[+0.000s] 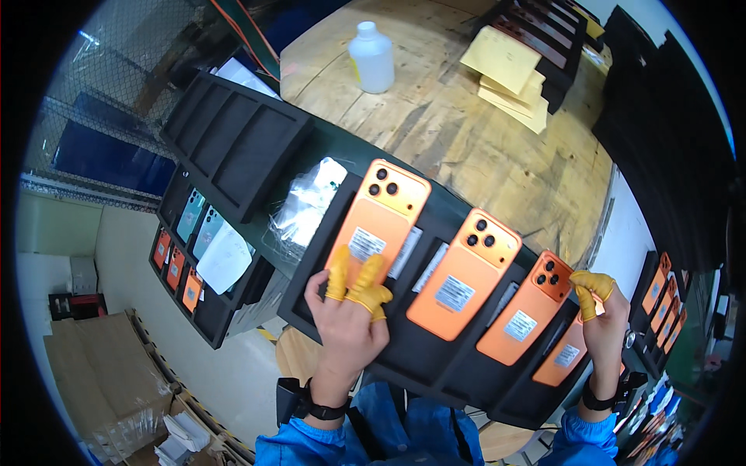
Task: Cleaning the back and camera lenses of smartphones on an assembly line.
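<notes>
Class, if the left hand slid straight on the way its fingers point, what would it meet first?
Most likely the left hand would meet the white label on the orange phone beneath it; the fingertips already seem to touch that phone, though depth is unclear.

Nothing I can actually read from here: white labels (454, 294) on the orange phones (468, 262) bear dark print too fine to make out, and two white strips (405, 252) between phones defeat me too.
</notes>
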Tool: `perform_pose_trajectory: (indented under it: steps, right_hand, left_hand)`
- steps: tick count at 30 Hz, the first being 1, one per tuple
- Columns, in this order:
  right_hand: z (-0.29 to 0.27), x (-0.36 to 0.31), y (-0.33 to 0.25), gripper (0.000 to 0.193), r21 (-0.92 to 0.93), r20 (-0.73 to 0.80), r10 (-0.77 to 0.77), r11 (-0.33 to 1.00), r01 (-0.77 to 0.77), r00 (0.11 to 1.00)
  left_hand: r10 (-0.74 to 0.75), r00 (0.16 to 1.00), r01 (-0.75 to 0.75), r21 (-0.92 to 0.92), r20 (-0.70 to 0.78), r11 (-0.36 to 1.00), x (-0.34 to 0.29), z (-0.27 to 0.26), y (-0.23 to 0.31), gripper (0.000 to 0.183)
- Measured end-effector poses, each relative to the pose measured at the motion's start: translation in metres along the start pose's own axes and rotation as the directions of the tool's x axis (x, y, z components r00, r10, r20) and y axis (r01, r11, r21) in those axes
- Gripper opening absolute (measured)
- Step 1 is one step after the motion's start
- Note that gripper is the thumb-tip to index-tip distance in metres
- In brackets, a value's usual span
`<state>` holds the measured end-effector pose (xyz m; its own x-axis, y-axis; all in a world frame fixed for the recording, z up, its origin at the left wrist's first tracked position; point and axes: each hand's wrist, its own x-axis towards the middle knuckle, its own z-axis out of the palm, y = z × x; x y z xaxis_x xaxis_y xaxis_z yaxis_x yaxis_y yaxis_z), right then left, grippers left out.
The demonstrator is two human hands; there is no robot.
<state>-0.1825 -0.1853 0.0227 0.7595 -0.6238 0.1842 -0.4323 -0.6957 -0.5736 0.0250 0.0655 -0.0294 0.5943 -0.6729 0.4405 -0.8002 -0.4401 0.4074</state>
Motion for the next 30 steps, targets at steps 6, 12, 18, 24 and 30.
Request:
perform_pose_trajectory:
  steps: [6, 12, 18, 24, 30]
  right_hand:
    - [0.027, 0.054, -0.06, 0.018, -0.056, 0.113, -0.106, 0.992, 0.113, 0.988]
    - [0.104, 0.108, -0.123, 0.031, -0.157, 0.218, -0.275, 0.937, 0.312, 0.936]
    - [0.136, 0.125, -0.104, 0.028, -0.058, 0.194, -0.298, 0.947, 0.315, 0.934]
    - [0.076, 0.087, -0.105, 0.026, -0.03, 0.067, -0.294, 0.954, 0.297, 0.953]
    - [-0.018, -0.079, -0.007, 0.017, 0.104, -0.68, 0.367, 0.905, -0.412, 0.635]
  left_hand:
    - [-0.009, 0.998, 0.014, -0.076, 0.069, 0.997, 0.0, 0.005, -0.008, 0.019]
    - [-0.034, 0.989, 0.052, -0.128, 0.143, 0.99, -0.003, -0.002, -0.018, 0.016]
    - [-0.036, 0.977, 0.076, -0.188, 0.208, 0.979, 0.004, 0.001, -0.02, 0.016]
    - [-0.073, 0.977, 0.095, -0.106, 0.201, 0.99, 0.003, 0.008, -0.021, 0.021]
    - [-0.141, 0.988, 0.126, -0.21, -0.056, 0.969, -0.019, 0.01, -0.033, 0.024]
